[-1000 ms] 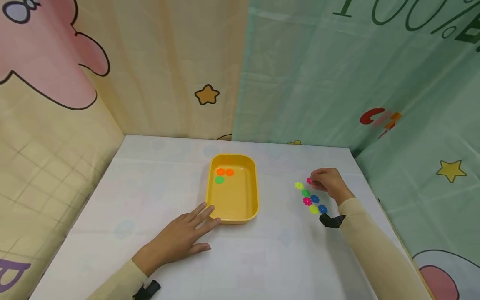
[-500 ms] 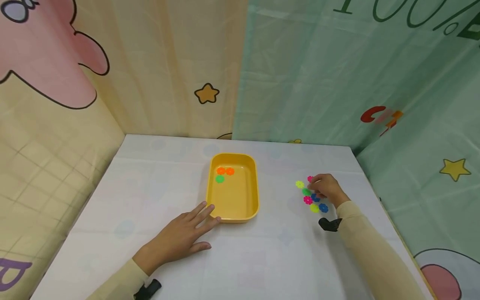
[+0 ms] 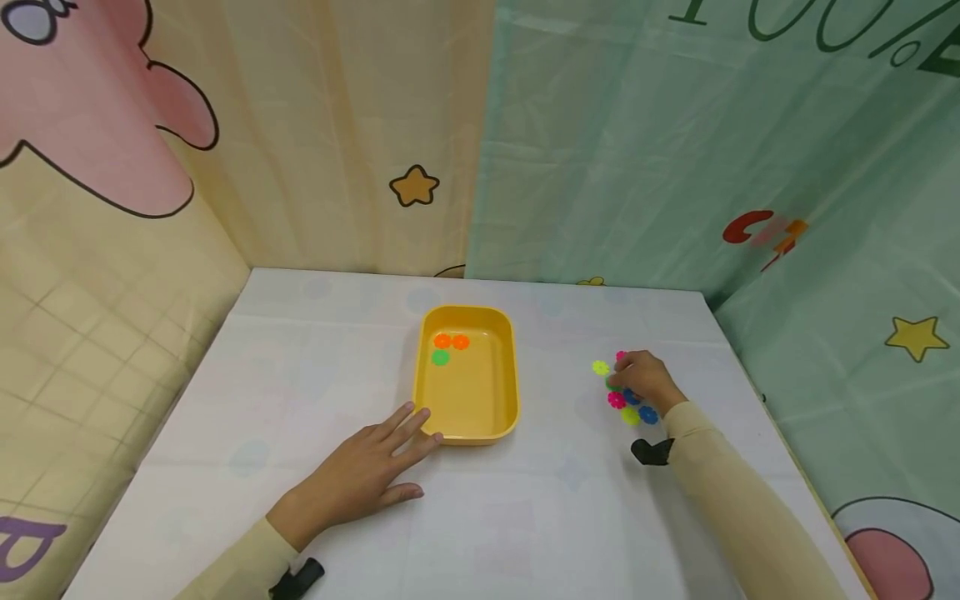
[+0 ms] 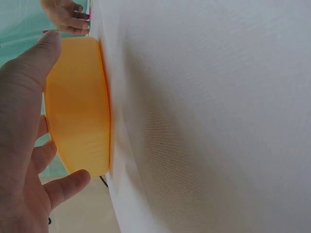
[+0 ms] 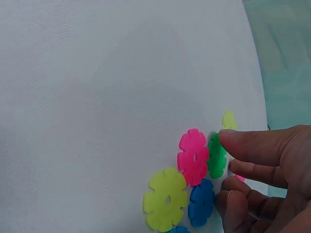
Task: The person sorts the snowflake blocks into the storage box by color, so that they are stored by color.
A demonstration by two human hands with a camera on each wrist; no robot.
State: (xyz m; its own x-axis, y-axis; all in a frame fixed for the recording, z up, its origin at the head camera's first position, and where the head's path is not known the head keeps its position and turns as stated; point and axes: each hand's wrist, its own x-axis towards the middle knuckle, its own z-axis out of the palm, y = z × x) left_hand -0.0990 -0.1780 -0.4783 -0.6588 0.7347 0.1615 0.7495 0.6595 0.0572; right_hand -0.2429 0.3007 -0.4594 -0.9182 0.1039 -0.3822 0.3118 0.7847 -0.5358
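Note:
My right hand (image 3: 647, 377) is over a cluster of flower-shaped interlocking plastic discs on the table's right side. Its thumb and index finger pinch the edge of a green disc (image 5: 216, 155). Right beside that lie a pink disc (image 5: 193, 156), a blue disc (image 5: 201, 203) and a yellow disc (image 5: 166, 200). My left hand (image 3: 360, 479) has its fingers spread, fingertips touching the near left corner of a yellow tray (image 3: 480, 437). Inside the tray are two orange discs (image 3: 452, 342) and a green disc (image 3: 440, 357).
A white cloth covers the table (image 3: 525, 525). Another yellow disc (image 3: 601, 367) and a pink disc (image 3: 622, 356) lie at the far side of the cluster, and a second blue disc (image 3: 648, 414) at its near side. Printed curtains (image 3: 600, 150) hang behind and beside the table.
My right hand has shifted from the far pink disc toward me and left to the green disc, leaving the pink one on the table. The left hand has stayed at the tray.

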